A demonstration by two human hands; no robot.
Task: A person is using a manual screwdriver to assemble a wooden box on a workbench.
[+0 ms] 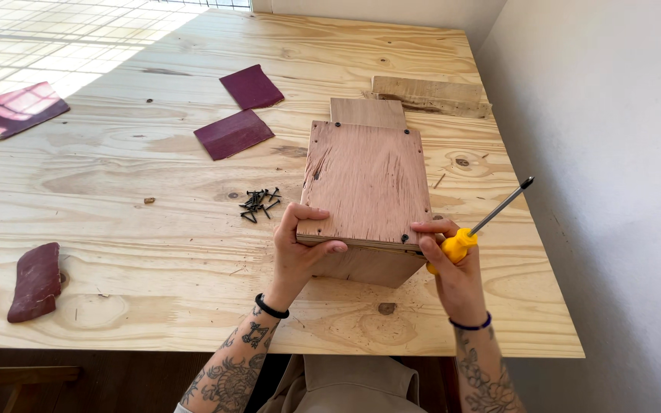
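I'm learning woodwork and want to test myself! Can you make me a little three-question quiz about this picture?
1. True or false: the right hand holds a hammer.
2. What lies just left of the wooden box? A) black screws B) nails C) a pencil
3. Fill in: the left hand grips the box's near ____ corner.

Key:
1. False. It holds a yellow-handled screwdriver.
2. A, the pile of black screws on the plywood table.
3. Left.

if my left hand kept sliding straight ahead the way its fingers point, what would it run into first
The left hand already grips the near left corner of the wooden box, fingers angled toward the box top. Going on, it would likely just meet the box itself; depth is hard to judge.
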